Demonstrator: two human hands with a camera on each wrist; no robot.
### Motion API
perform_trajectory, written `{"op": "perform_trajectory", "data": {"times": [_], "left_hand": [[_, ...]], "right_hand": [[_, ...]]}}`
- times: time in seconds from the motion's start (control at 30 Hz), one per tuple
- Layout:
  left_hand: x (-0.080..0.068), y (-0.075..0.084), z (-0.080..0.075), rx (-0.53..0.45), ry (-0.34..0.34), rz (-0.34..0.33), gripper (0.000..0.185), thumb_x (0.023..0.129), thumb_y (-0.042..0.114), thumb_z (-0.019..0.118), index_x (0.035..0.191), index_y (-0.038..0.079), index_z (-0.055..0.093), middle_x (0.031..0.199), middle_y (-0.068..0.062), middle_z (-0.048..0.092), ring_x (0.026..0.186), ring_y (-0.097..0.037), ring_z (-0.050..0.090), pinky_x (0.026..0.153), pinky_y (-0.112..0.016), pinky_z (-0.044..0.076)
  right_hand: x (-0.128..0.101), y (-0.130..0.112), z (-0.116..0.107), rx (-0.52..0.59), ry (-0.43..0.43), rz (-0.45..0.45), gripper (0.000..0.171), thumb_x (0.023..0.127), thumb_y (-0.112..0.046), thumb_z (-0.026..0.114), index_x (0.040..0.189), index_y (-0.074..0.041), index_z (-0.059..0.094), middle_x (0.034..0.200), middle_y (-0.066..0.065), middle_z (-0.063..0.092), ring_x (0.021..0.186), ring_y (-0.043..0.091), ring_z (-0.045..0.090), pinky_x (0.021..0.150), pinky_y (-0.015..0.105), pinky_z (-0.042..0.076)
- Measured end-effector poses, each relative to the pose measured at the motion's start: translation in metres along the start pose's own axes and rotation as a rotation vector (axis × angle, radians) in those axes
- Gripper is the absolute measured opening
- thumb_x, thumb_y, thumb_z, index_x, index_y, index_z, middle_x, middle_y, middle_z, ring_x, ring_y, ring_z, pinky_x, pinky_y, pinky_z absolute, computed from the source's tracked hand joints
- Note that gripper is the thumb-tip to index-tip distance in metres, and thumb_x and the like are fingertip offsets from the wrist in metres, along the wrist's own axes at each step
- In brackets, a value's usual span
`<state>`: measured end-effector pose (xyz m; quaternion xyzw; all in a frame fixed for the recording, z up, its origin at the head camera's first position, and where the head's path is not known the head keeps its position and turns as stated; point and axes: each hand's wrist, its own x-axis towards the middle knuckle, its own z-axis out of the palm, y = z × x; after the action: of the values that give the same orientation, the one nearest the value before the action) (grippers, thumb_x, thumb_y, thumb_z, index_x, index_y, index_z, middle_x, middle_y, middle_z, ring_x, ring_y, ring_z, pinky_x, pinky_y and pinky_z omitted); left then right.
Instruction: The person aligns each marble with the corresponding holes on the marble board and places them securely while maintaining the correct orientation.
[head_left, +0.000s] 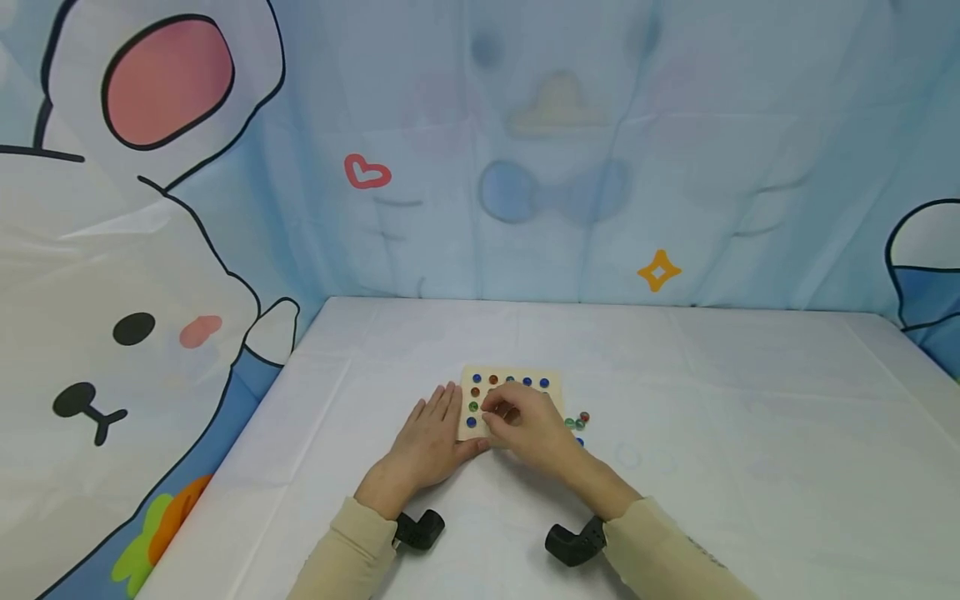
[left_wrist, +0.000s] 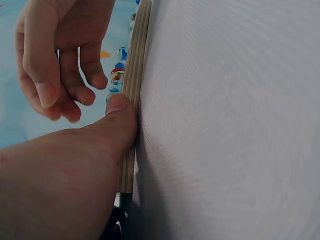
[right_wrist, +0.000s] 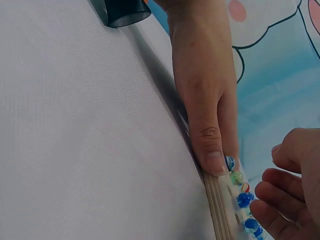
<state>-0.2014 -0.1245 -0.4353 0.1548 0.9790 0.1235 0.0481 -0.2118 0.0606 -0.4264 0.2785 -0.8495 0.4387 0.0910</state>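
A square wooden board (head_left: pixel 517 379) lies on the white tablecloth (head_left: pixel 675 467), near the middle of the table and closer to its near edge. Marbles (head_left: pixel 510 381) in blue, red and green sit in the board's holes, with a full row along its far edge and more down its left side.

The left hand (head_left: pixel 427 442) lies flat on the cloth against the board's left edge, fingers straight and together, pointing away from the person. Its thumb (left_wrist: pixel 120 112) presses the board's layered side (left_wrist: pixel 134 90) at the near left corner; it grips nothing. In the right wrist view the thumb tip touches the board's edge (right_wrist: pixel 217 200) just beside a row of marbles (right_wrist: pixel 240 187).

The right hand (head_left: pixel 528 425) hovers over the middle of the board, its fingers (head_left: pixel 501 410) curled downward and bunched at the tips. From above they look pinched together over a hole, but whether a marble is between them cannot be told; the left wrist view shows the fingertips (left_wrist: pixel 75 95) bent and close to the board without a clear hold on anything.

A few loose marbles (head_left: pixel 577 422) lie on the cloth just off the board's right edge. Both sleeves are beige.
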Motion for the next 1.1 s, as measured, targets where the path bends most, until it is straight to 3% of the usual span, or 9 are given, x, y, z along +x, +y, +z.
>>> {"op": "perform_trajectory", "data": {"times": [0.57,1.1], "left_hand": [[0.000,0.001,0.001,0.014,0.005,-0.007,0.091,0.098,0.059,0.048,0.157,-0.002,0.017,0.165,-0.017,0.020,0.154,-0.032,0.018,0.124,-0.050,0.020],[-0.002,0.001,0.001,-0.004,0.016,0.005,0.089,0.098,0.058,0.048,0.157,-0.002,0.018,0.165,-0.018,0.019,0.154,-0.033,0.017,0.124,-0.051,0.020]], "right_hand": [[-0.021,0.012,-0.029,-0.029,0.065,0.042,0.007,0.089,-0.004,0.072,0.094,-0.008,0.070,0.092,0.000,0.068,0.080,0.008,0.062,0.073,0.024,0.057],[-0.041,0.026,-0.050,-0.125,0.139,0.074,0.010,0.089,-0.003,0.071,0.097,-0.008,0.071,0.092,-0.003,0.069,0.081,0.007,0.061,0.071,0.023,0.056]]}}
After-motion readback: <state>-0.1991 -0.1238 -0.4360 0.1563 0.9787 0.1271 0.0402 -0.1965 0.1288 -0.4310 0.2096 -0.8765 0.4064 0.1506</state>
